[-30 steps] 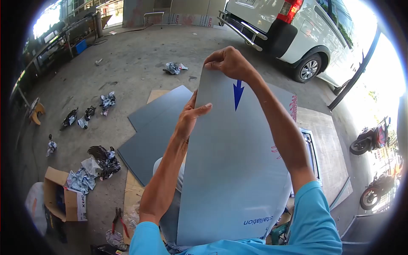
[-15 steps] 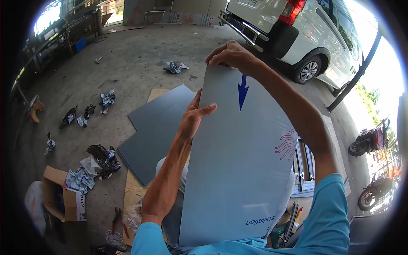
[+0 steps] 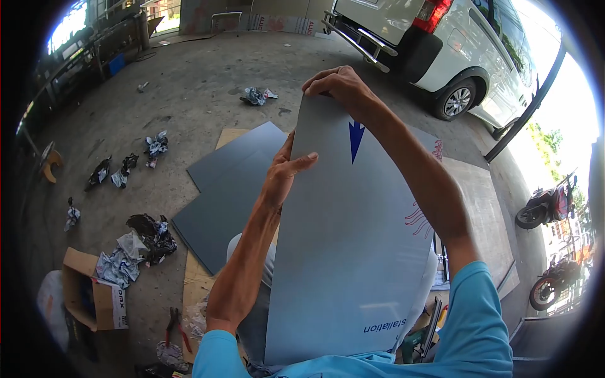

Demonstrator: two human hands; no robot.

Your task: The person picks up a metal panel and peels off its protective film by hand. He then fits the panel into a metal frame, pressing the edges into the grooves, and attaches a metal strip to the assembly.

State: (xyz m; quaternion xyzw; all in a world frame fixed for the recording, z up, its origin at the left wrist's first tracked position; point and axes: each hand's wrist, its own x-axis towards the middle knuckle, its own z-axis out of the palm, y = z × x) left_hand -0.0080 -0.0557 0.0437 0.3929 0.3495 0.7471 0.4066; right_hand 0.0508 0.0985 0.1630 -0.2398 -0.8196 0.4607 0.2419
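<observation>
at the centre of the head view, the grey printed panel slants; the left hand grasps its left edge, the right hand pinches its far edge. the step seems edge handling; the next move calls for steady left support.

Concrete floor under crumpled wrapping, cardboard box, plywood.

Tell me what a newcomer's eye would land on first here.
Probably the big grey panel in the middle, its top edge held by the right hand and its left edge by the left hand. Next, the white van at the upper right, with its red tail light.
</observation>
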